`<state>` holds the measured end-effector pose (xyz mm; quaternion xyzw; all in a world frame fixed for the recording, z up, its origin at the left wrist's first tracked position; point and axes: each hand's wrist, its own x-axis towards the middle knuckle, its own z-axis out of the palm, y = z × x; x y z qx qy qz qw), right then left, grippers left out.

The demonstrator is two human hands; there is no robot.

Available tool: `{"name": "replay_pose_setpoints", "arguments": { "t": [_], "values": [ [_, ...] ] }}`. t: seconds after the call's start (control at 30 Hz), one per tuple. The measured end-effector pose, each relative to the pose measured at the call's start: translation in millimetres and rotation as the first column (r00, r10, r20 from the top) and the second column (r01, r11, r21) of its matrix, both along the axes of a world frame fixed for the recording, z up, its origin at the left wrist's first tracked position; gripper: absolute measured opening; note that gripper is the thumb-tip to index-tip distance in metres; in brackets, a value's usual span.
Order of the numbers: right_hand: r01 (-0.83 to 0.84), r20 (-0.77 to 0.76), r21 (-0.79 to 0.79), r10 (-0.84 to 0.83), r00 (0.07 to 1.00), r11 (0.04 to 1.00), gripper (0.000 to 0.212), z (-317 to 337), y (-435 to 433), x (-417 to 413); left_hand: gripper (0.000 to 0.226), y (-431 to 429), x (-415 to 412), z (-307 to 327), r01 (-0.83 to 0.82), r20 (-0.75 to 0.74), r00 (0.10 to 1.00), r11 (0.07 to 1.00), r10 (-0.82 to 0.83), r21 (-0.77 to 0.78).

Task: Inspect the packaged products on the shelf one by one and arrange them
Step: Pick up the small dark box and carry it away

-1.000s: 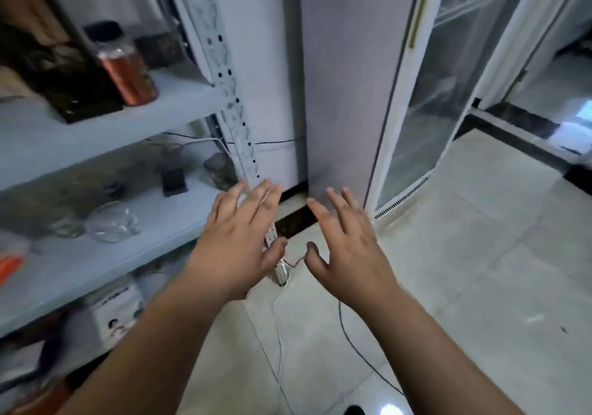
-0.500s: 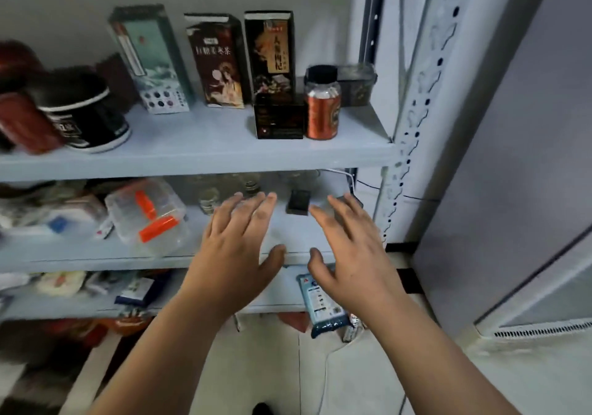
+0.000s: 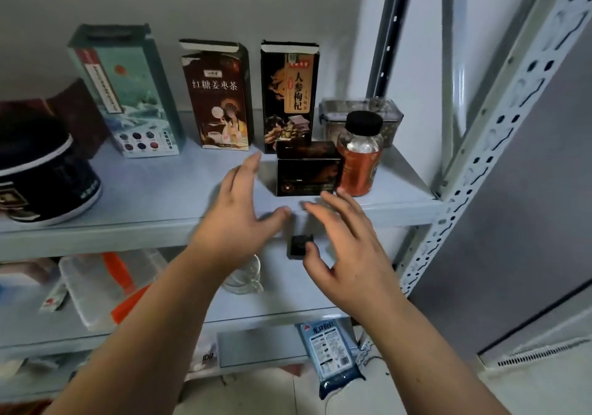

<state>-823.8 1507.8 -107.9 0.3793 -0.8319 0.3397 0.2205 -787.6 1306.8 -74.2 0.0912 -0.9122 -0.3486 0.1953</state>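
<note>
On the upper shelf (image 3: 153, 190) stand a teal box (image 3: 128, 94), a brown tea box (image 3: 217, 97), a black and gold box (image 3: 290, 94), a small black box (image 3: 307, 171) and an orange jar with a black lid (image 3: 360, 155). A clear lidded tub (image 3: 378, 116) sits behind the jar. My left hand (image 3: 240, 216) reaches over the shelf edge with fingers spread, just left of the small black box. My right hand (image 3: 346, 254) is spread below the box and jar. Neither hand holds anything.
A black round tin (image 3: 41, 174) stands at the left of the upper shelf. The lower shelf holds a clear container with orange clips (image 3: 109, 286), a glass (image 3: 243, 276) and a small black cube (image 3: 299, 246). A perforated white upright (image 3: 487, 145) bounds the right. A blue packet (image 3: 333, 353) hangs below.
The view swung left from the floor and fridge to the shelf, then closer to the upper shelf. Both hands rose toward the small black box, staying spread and empty.
</note>
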Motion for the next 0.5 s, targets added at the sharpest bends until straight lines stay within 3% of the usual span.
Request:
{"name": "replay_pose_setpoints", "arguments": {
  "t": [0.13,0.27,0.4,0.5],
  "values": [
    [-0.061,-0.025,-0.036,0.061,0.998,0.997,0.049,6.8,-2.6,-15.5,0.100,-13.4,-48.2,11.6,0.132,-0.022,0.991,0.958,-0.131,0.255],
    [-0.149,-0.076,-0.068,0.144,0.987,0.986,0.047,18.7,-8.9,-36.6,0.061,-11.5,-74.1,18.7,0.217,-0.076,0.976,0.958,-0.206,0.189],
    [-0.239,-0.127,-0.124,0.223,0.966,0.963,0.046,28.3,-27.6,-50.9,0.040,-18.4,-69.8,11.2,0.218,-0.172,0.971,0.908,-0.165,0.358],
    [-0.272,-0.003,-0.183,0.276,0.961,0.945,0.053,39.5,-52.0,-63.3,0.028,-38.5,-58.6,14.6,0.182,-0.269,0.961,0.866,-0.057,0.465]
  ]
}}
